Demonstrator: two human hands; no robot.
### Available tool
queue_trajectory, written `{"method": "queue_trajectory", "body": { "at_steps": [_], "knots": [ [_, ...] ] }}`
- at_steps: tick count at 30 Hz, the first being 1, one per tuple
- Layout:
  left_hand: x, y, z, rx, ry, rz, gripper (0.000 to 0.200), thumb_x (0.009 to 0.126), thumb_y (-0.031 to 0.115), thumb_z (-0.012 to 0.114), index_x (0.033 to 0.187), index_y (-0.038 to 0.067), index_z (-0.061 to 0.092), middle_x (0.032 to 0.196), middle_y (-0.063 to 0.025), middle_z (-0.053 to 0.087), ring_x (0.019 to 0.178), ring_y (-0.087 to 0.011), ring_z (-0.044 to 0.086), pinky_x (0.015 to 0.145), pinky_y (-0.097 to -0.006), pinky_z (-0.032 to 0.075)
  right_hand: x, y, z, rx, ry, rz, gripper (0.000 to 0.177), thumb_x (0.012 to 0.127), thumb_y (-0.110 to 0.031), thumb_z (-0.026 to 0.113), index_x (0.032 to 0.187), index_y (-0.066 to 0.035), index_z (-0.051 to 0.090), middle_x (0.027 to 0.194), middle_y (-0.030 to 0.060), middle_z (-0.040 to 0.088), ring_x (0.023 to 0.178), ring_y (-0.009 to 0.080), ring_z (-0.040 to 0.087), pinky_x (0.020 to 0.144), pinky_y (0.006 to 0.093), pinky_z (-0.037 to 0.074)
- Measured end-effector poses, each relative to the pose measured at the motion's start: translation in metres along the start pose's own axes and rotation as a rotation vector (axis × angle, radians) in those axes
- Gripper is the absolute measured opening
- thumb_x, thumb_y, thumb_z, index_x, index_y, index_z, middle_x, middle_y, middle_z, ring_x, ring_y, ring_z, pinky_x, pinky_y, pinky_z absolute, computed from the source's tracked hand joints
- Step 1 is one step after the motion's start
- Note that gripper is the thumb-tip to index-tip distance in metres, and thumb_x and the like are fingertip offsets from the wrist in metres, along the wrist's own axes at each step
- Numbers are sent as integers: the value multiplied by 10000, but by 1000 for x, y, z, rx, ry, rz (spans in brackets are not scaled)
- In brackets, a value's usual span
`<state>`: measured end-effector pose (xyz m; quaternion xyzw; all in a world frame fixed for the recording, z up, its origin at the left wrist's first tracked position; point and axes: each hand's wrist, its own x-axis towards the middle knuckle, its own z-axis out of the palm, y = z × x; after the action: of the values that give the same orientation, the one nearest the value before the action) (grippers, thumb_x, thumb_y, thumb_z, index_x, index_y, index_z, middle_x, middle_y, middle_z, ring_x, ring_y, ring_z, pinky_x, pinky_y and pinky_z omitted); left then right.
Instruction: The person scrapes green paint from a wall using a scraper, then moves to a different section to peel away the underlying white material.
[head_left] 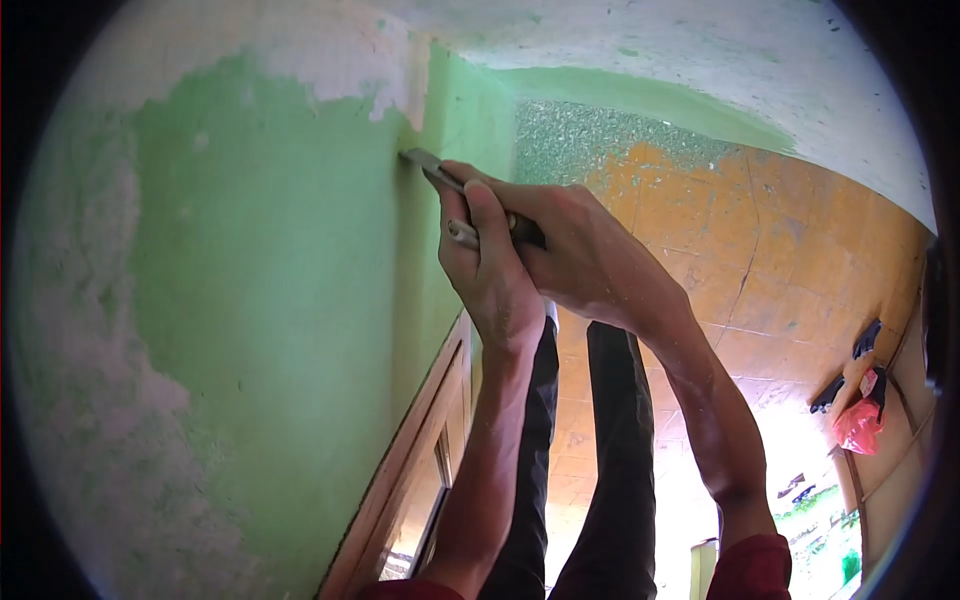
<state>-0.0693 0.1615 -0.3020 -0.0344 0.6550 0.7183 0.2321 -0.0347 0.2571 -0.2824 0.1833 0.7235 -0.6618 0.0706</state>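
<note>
Left hand [497,285] closed around a scraper [446,177], its flat grey metal blade [422,160] slanting to the patchy green wall [270,270]; farther right, its dark handle [528,231] shows against the right hand [575,240], also gripping, above orange floor tiles [800,225].

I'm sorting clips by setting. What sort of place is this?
Probably a room indoors, perhaps in a home under repair: the green wall has pale patches, flakes lie scattered on the orange floor, and a scraper is held up to the wall.
</note>
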Motion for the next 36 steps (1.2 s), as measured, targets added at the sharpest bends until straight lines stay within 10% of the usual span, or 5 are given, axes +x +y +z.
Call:
{"method": "queue_trajectory", "body": {
  "at_steps": [24, 36],
  "knots": [
    [-10, 6, -16, 105, -13, -52, 483, 1042, 210, 461, 1437, -46, 353, 947, 26, 506, 836, -29, 453, 724, -200, 419, -12, 2, 18, 75, 40, 35, 229, 861, -70, 550, 1050, 34, 627, 778, 262, 649, 668, 416, 647, 643, 467, 498],
    [-25, 4, -28, 16, -22, -85, 489, 1045, 229, 453, 1453, -19, 349, 872, 47, 488, 769, -12, 436, 658, -184, 399, -26, -1, 32, 32, 38, 41, 488, 891, -87, 518, 1378, -77, 489, 797, 265, 652, 682, 428, 639, 639, 470, 507]
  ]
}}
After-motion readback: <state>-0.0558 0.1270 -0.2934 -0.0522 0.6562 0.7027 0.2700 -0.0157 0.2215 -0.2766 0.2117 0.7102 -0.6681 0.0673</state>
